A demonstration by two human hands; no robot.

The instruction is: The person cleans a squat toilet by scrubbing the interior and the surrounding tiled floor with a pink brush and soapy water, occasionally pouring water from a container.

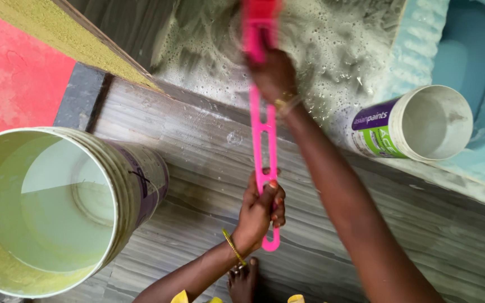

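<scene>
The left hand closes around the lower end of a pink long-handled brush, and the right hand holds it higher, above the soapy wet floor. A big bucket with water stands at the left, and a small empty bucket lies on its side at the right.

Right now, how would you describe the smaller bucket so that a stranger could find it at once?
Start from the soapy, foam-covered floor at the top of the view. At its right edge, beside the blue toilet pan, a small white bucket lies on its side, empty. Unlike the large bucket on the left, which holds water, it bears a purple and green label.
</scene>
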